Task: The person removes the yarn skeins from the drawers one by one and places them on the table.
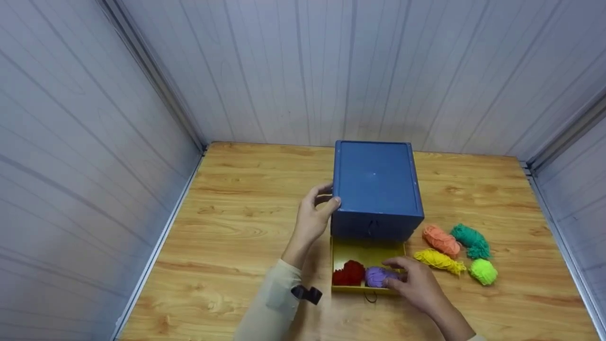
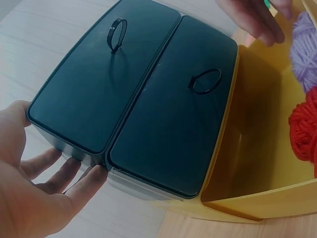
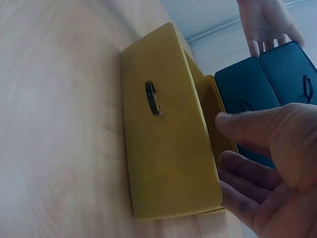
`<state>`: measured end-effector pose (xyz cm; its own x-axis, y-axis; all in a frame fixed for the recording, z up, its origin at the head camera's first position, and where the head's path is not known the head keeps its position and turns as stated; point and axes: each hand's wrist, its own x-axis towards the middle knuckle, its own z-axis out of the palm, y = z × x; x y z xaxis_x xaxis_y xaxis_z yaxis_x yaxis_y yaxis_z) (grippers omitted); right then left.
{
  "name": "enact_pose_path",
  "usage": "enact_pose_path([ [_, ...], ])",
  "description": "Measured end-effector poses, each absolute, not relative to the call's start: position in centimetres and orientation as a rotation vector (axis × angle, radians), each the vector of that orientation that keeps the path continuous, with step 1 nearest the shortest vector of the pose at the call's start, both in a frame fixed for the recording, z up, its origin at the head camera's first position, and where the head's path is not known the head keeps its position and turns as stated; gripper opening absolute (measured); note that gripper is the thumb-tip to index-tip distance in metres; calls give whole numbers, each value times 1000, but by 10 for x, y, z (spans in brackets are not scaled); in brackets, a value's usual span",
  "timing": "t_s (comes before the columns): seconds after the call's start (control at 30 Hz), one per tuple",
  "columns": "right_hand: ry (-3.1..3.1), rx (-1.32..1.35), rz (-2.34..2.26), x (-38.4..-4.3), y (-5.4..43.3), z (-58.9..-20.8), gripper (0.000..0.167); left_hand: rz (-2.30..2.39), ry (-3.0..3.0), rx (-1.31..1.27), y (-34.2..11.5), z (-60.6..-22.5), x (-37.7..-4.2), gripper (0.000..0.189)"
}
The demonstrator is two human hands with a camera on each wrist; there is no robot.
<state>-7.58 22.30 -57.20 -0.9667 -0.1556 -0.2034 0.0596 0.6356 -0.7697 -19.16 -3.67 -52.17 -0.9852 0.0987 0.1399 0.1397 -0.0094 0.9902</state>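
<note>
A blue cabinet (image 1: 374, 177) with dark drawer fronts stands on the table. My left hand (image 1: 313, 215) rests against its left side, thumb by the top front corner; in the left wrist view its fingertips (image 2: 94, 176) touch the cabinet's side. The yellow bottom drawer (image 1: 343, 251) is pulled out. Inside, near its front, lie a red yarn bundle (image 1: 349, 273) and a purple yarn bundle (image 1: 376, 277). My right hand (image 1: 416, 283) is over the drawer's right side, overlapping the purple bundle in the head view. Its fingers are parted with nothing between them in the right wrist view.
To the right of the cabinet lie an orange yarn bundle (image 1: 441, 240), a green one (image 1: 472, 240), a yellow one (image 1: 440, 261) and a lime one (image 1: 483, 272). Black loop handles (image 3: 152, 98) stick out from the drawer fronts. Pale panel walls (image 1: 284, 71) enclose the wooden table (image 1: 227, 208).
</note>
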Motion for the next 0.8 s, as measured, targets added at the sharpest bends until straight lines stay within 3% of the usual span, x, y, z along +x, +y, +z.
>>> enact_pose_path([
  [0.8,2714,-404,-759,-99,202,-582,29,-2161,-2216,-287,-38,-523,-191,44],
])
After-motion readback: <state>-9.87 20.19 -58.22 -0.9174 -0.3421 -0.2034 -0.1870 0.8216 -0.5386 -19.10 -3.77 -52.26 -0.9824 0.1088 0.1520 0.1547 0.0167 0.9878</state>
